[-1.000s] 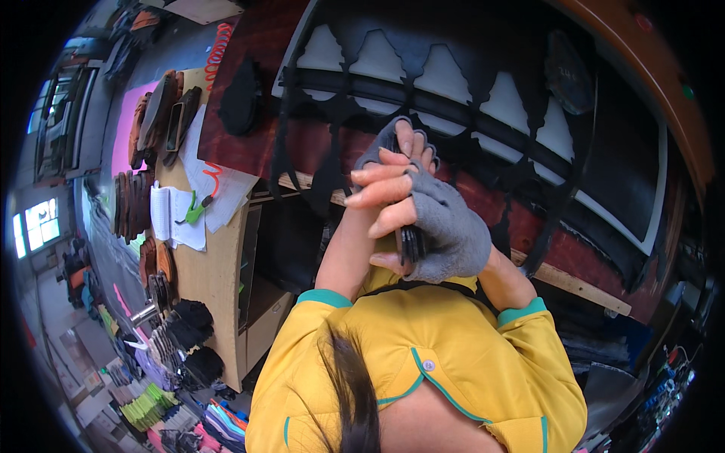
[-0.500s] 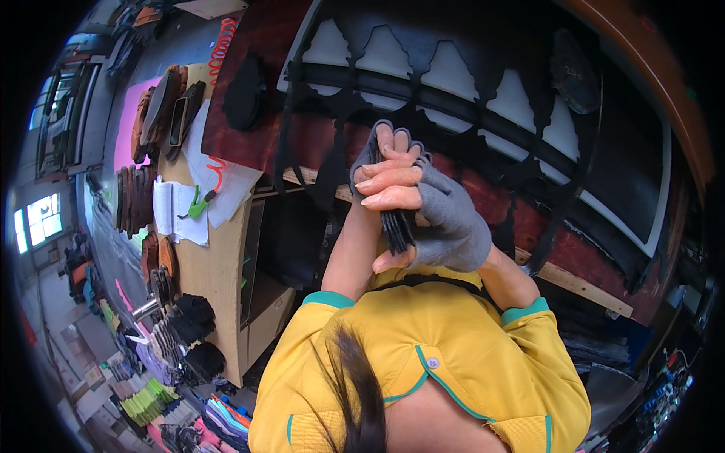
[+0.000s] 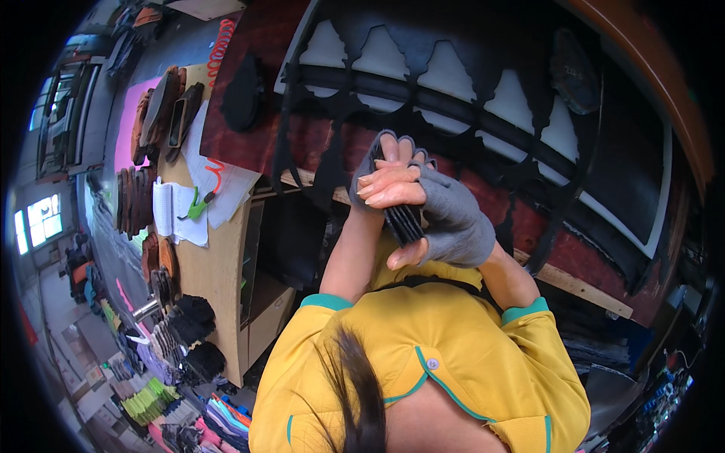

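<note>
A small stack of black cut pieces, their edges layered, is held between my two hands in front of my chest. My left hand, in a grey fingerless glove, is closed round the far end of the stack and partly hidden behind the other hand. Across the top lies my right hand, gloved alike, its fingers over the pieces and its thumb at their near end. Just beyond both hands, a black sheet with several shaped holes hangs over the table edge, white board showing through the holes.
On the dark red table lie a black shoe-shaped piece and, farther right, a dark cutting die. A wooden side table at left bears brown shoe parts, an open notebook and a green air gun.
Both hands have shifted slightly toward me and to the right. The stack has tilted, so more of its layered near edge shows under my right hand. The sheet and table look unchanged.
</note>
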Demonstrator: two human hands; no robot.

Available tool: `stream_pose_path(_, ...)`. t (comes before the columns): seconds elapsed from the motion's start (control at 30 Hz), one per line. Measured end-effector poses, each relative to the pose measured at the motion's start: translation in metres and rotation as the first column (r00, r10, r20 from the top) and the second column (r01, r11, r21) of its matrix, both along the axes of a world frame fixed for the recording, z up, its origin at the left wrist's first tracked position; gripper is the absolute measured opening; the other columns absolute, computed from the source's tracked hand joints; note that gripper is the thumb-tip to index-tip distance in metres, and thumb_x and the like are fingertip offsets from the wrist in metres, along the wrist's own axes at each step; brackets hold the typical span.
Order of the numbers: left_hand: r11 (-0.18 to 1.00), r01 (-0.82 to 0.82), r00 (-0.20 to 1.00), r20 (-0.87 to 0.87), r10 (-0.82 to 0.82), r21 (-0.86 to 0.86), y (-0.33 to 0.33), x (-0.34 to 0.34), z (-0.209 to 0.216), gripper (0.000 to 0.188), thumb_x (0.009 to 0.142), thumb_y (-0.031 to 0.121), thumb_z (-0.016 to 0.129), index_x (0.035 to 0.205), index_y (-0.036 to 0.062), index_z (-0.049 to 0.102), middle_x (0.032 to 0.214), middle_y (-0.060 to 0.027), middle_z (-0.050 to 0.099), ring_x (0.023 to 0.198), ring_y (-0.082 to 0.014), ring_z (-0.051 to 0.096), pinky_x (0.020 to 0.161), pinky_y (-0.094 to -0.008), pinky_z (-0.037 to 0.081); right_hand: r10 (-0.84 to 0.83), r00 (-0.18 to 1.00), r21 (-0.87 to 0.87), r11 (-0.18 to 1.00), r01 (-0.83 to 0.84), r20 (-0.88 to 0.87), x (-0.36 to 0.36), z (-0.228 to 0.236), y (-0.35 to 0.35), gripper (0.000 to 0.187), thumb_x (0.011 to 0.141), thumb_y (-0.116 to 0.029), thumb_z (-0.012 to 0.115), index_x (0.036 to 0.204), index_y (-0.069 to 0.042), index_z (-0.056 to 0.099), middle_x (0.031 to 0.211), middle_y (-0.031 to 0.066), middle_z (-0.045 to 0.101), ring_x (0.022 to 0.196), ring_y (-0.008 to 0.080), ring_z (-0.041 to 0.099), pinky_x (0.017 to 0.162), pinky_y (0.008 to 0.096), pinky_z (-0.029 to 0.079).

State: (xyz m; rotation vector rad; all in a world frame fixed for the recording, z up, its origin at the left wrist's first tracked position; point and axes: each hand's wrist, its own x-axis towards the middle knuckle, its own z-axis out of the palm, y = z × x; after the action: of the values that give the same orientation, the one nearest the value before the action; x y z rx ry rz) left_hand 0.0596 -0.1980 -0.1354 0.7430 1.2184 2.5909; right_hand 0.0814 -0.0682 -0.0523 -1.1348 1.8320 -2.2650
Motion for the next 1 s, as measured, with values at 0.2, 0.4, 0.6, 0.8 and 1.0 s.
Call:
stream_pose_path(0.2, -0.094, -0.896, 0.439, -0.837, -0.326, -0.433, -0.026, 0.012, 0.001, 0.006, 0.085, 0.022, 0.053, 0.084, 0.016, 0.052, 0.075, -0.0027, 0.048, 0.072, -0.0152, 0.05, 0.071, -0.0238, 0.038, 0.15, 0.982, -0.034, 0.989, -0.147, 0.113, -0.005, 0.005, 0.009, 0.051, 0.074, -0.012, 0.08, 0.121, -0.002, 0.062, 0.121, 0.0131, 0.062, 0.122, 0.0287, 0.055, 0.106, 0.0381, 0.039)
stream_pose_path(0.4, 0.522, -0.529, 0.788, -0.615, 0.009, -0.67, -0.026, 0.004, -0.038, 0.009, 0.084, 0.013, 0.057, 0.083, 0.0175, 0.049, 0.076, -0.0035, 0.048, 0.075, -0.0206, 0.05, 0.094, -0.0428, 0.034, 0.211, 0.975, 0.013, 0.977, -0.212, 0.075, -0.012, 0.011, 0.015, 0.046, 0.073, -0.001, 0.078, 0.117, -0.002, 0.064, 0.118, 0.0137, 0.065, 0.118, 0.0313, 0.06, 0.101, 0.0391, 0.044)
stream_pose_path(0.6, 0.99, 0.061, 0.997, 0.036, -0.066, 0.128, -0.023, -0.004, -0.049, 0.016, 0.087, 0.007, 0.064, 0.082, 0.0159, 0.051, 0.081, -0.0022, 0.053, 0.079, -0.0208, 0.053, 0.101, -0.0511, 0.031, 0.245, 0.969, -0.019, 0.969, -0.245, 0.037, -0.022, 0.008, 0.022, 0.042, 0.079, 0.002, 0.072, 0.119, -0.004, 0.064, 0.119, 0.0115, 0.066, 0.118, 0.0288, 0.061, 0.101, 0.0368, 0.046)
stream_pose_path(0.8, 0.956, 0.117, 0.992, 0.014, -0.125, 0.269, -0.02, -0.019, -0.034, 0.016, 0.085, 0.008, 0.07, 0.077, 0.0149, 0.058, 0.078, -0.0007, 0.058, 0.077, -0.0193, 0.057, 0.1, -0.0503, 0.034, 0.156, 0.986, -0.035, 0.987, -0.155, 0.05, -0.024, 0.006, 0.02, 0.036, 0.074, 0.007, 0.074, 0.108, -0.003, 0.069, 0.102, 0.0147, 0.07, 0.108, 0.0307, 0.066, 0.097, 0.0408, 0.048)
stream_pose_path(1.0, 0.974, 0.086, 0.996, -0.046, -0.078, 0.208, -0.029, -0.041, -0.018, 0.007, 0.083, 0.009, 0.072, 0.08, 0.0131, 0.068, 0.091, -0.0037, 0.069, 0.087, -0.022, 0.063, 0.105, -0.0488, 0.034, -0.023, 0.989, 0.101, 0.994, 0.038, -0.149, -0.035, 0.012, 0.027, 0.039, 0.073, -0.002, 0.079, 0.111, -0.002, 0.067, 0.107, 0.0138, 0.068, 0.108, 0.0306, 0.064, 0.101, 0.0399, 0.044)
